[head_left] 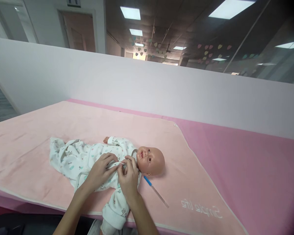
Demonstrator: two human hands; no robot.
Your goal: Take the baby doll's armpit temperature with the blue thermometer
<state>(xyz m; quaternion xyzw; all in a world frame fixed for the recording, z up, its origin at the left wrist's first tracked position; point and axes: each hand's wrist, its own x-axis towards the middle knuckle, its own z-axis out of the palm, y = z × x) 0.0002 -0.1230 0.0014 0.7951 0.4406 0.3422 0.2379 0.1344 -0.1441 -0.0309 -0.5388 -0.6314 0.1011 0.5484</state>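
Both hands [115, 171] pinching the doll's white romper [88, 156] at chest.

**Around my work**

A pale pink plush blanket [39, 130] with white lettering covers my deeper pink counter [247, 156]. A thin clear stick with a blue tip [155, 191] lies on it. Behind stands a plain white partition wall [161, 88].

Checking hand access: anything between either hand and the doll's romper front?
Nothing visible. The left hand and right hand already rest on the romper at the doll's chest, fingertips pinching its front edge. The pen lies apart, beside the head.
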